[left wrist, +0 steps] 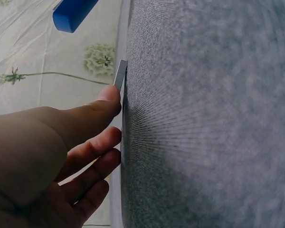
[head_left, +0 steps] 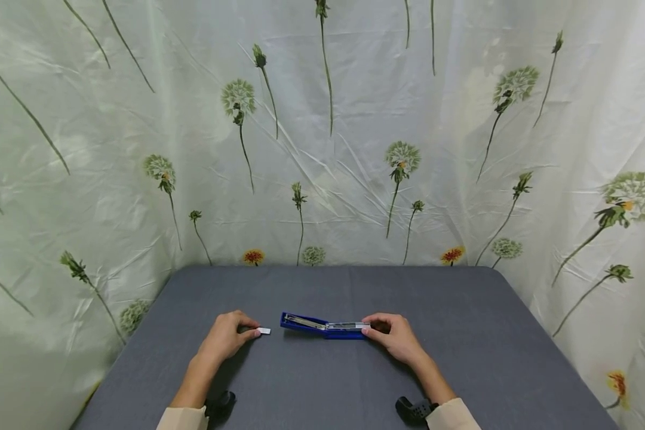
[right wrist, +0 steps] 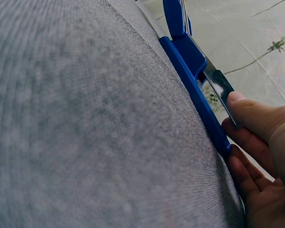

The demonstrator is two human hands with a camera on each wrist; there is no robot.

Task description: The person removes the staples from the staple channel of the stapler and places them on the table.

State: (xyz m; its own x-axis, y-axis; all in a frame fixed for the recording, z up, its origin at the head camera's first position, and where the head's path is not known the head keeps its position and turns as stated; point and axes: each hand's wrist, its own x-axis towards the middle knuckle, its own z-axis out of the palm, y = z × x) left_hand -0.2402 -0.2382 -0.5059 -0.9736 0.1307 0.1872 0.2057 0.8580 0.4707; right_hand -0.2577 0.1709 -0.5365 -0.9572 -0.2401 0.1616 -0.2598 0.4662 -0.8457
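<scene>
A blue stapler (head_left: 346, 335) lies folded wide apart on the grey table, its blue top arm (head_left: 303, 322) extending left and slightly raised. My right hand (head_left: 396, 338) pinches the metal magazine at the stapler's right end; in the right wrist view the thumb of that hand (right wrist: 263, 142) lies on the metal strip (right wrist: 221, 88) above the blue base (right wrist: 194, 95). To the left, my left hand (head_left: 227, 336) pinches a small whitish-grey block (head_left: 265, 331) between thumb and fingers at the tabletop. The left wrist view shows the block (left wrist: 119, 75) beyond the left thumb (left wrist: 52, 152), apart from the stapler.
The grey tabletop (head_left: 322, 388) reaches back to a pale curtain (head_left: 328, 149) printed with dandelions and stems. Black straps with dark devices sit at both wrists, near the table's front, below light sleeves.
</scene>
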